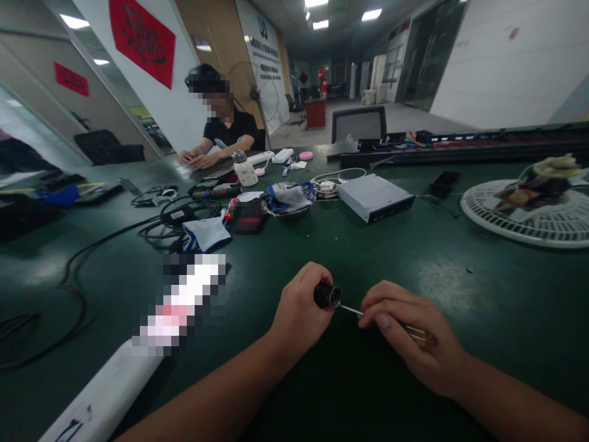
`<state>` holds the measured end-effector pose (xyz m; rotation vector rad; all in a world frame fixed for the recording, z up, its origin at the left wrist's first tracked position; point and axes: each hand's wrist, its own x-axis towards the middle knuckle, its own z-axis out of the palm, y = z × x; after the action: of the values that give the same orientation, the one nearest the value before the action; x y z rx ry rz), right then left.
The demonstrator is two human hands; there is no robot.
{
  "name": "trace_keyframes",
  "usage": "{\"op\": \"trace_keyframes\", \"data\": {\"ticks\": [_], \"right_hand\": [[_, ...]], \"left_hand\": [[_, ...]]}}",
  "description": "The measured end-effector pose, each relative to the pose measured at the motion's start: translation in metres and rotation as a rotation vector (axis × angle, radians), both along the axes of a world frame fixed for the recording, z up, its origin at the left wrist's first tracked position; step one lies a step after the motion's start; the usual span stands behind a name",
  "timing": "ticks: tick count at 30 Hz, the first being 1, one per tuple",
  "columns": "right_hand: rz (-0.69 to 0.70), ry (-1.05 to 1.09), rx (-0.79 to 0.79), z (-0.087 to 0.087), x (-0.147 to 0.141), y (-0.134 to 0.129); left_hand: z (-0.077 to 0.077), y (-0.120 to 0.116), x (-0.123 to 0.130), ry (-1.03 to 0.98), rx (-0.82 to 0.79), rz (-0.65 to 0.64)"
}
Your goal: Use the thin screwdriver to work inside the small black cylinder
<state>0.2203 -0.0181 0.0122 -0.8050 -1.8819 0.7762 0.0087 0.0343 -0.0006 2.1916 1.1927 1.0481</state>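
The left hand [300,310] is gripping a black cylindrical fitting [327,296] above the worktop [506,294], while the right hand [409,331] is pinching a small screwdriver [350,310], its thin shaft pointing left towards the fitting's end.

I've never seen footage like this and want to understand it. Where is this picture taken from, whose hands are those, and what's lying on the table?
No machine here: these are a person's own two bare hands, filmed by a camera worn on their head, looking forward and down. The left hand holds a small black cylindrical part. The right hand holds a small screwdriver, its thin metal shaft reaching to that part. Beneath them is a dark green workbench. It also bears a silver metal box, black cables and a round white fan grille. Another person sits across the bench.
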Motion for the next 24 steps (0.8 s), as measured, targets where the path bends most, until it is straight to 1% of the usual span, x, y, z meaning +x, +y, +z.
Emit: {"op": "trace_keyframes", "data": {"ticks": [2, 3, 6, 8, 11, 14, 16, 19, 21, 24], "right_hand": [[0.016, 0.012, 0.005, -0.0002, -0.0002, -0.0001], [0.002, 0.014, 0.006, -0.0009, -0.0004, 0.0000], [-0.090, -0.016, 0.005, -0.0034, -0.0011, 0.0009], [-0.124, -0.041, 0.001, -0.0042, -0.0012, 0.0014], [-0.049, -0.024, -0.005, -0.0038, -0.0007, 0.0014], [0.023, 0.030, 0.014, -0.0038, -0.0002, 0.0010], [-0.006, 0.047, 0.016, -0.0044, -0.0003, 0.0012], [-0.076, 0.011, -0.002, -0.0049, -0.0006, 0.0017], [-0.052, -0.004, -0.013, -0.0045, -0.0005, 0.0018], [0.034, 0.044, -0.007, -0.0037, 0.0003, 0.0013]], "left_hand": [[-0.0008, 0.0000, -0.0004, 0.008, -0.007, -0.017], [-0.0011, 0.0000, -0.0006, 0.014, -0.008, -0.020], [-0.0010, -0.0001, -0.0007, 0.020, -0.007, -0.010], [-0.0004, -0.0003, -0.0002, 0.017, -0.006, 0.004], [0.0002, -0.0004, 0.0009, 0.013, -0.003, 0.025], [0.0000, -0.0004, 0.0014, 0.004, -0.003, 0.014], [0.0000, -0.0003, 0.0014, 0.006, -0.004, -0.004], [0.0005, -0.0001, 0.0011, 0.007, -0.001, 0.008], [0.0006, -0.0002, 0.0008, 0.002, 0.005, 0.009], [0.0001, -0.0004, 0.0002, 0.001, 0.008, -0.036]]}}
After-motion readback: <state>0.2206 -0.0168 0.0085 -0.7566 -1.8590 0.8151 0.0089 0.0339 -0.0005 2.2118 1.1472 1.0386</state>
